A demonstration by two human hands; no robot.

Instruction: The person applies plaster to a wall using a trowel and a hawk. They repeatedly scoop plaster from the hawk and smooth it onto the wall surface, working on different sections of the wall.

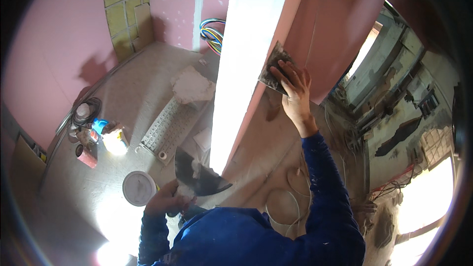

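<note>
My right hand (294, 88) grips a dark, flat plaster scraper (277, 69) smeared with pale residue. Its edge rests against the pink side of a tall wall end, where the pink meets a brightly lit white face (244, 64). Down at the lower left, my left hand (162, 199) is closed on a wide, dark trowel (199, 177) with pale compound on its blade. The trowel is apart from the wall, near its foot. My torso partly covers the lower part of that grip.
A round pale lid or bucket top (139, 188) stands left of my left hand. Farther left are a lit container (115, 140), a red tin (86, 156) and coiled cable (86, 110). A perforated metal panel (167, 124) lies behind; loose cable (282, 206) loops on the floor.
</note>
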